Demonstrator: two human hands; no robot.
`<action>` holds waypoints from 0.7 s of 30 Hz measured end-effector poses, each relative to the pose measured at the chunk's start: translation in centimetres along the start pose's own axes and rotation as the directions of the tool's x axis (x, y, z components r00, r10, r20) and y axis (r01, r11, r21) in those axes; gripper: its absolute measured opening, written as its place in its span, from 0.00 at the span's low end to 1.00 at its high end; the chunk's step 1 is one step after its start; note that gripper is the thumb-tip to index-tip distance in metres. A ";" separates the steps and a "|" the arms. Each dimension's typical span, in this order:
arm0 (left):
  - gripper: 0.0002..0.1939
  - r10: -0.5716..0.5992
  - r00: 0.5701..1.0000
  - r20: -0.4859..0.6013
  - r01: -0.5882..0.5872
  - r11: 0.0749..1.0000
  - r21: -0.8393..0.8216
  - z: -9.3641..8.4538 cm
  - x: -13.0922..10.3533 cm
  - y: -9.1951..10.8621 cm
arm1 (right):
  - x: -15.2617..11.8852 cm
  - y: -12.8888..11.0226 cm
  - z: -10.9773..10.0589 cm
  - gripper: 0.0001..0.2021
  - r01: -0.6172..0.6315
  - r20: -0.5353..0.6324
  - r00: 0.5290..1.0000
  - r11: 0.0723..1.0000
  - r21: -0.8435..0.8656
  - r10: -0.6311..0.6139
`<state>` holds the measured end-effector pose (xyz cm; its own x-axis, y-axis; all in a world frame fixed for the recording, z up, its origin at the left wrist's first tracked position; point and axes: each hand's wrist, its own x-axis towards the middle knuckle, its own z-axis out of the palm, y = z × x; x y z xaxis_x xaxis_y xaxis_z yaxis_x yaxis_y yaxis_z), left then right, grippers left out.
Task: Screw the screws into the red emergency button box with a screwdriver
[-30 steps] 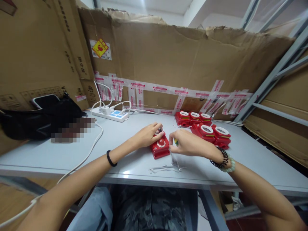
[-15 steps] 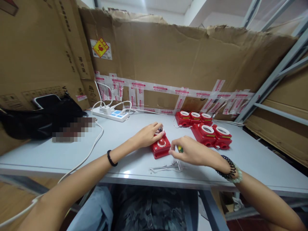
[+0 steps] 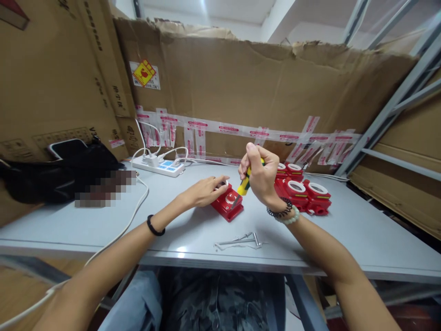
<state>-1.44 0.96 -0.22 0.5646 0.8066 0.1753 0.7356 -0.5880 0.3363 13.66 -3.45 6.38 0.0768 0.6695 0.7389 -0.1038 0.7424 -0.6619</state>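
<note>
Head view: left hand (image 3: 205,190) clasping red box (image 3: 234,213); right hand (image 3: 259,172) clenching screwdriver (image 3: 242,189), shaft slanting down-left.

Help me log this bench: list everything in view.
table: one, grey, centre
box: one, red, centre
other boxes: at least four, red, right
screwdriver: one, yellow-green, over box
metal rods: count unclear, silver, front
power strip: one, white, back
cables: several, white, left
bag: one, black, left
phone: one, dark, on bag
cardboard: several, brown, around
tape: many, white-pink, cardboard
label: one, yellow, cardboard
frame: one, grey, right
cloth: two, blue and dark, bottom
wristbands: three, black, green, wrists
left hand: one, on box
right hand: one, holding screwdriver
</note>
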 end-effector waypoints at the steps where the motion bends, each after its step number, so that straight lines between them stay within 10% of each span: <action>1: 0.27 0.012 1.000 0.019 -0.012 1.000 -0.004 -0.3 -0.1 -0.1 | 0.0 0.4 0.1 0.23 0.002 -0.014 1.000 1.000 0.018 -0.002; 17: 0.24 0.046 0.999 -0.009 -0.045 0.994 0.098 -0.1 -0.3 -0.1 | -0.2 1.5 -0.5 0.21 -0.012 -0.040 0.999 0.989 -0.149 0.006; 21: 0.24 0.044 0.999 -0.021 -0.041 0.990 0.134 0.0 -0.2 -0.1 | -0.5 1.1 -0.5 0.18 0.057 0.023 0.998 0.909 -0.412 -0.052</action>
<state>-1.59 0.79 -0.32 0.5882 0.7811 0.2097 0.7555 -0.6232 0.2024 14.02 -2.90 5.21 0.0594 0.6291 0.7751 0.3186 0.7239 -0.6119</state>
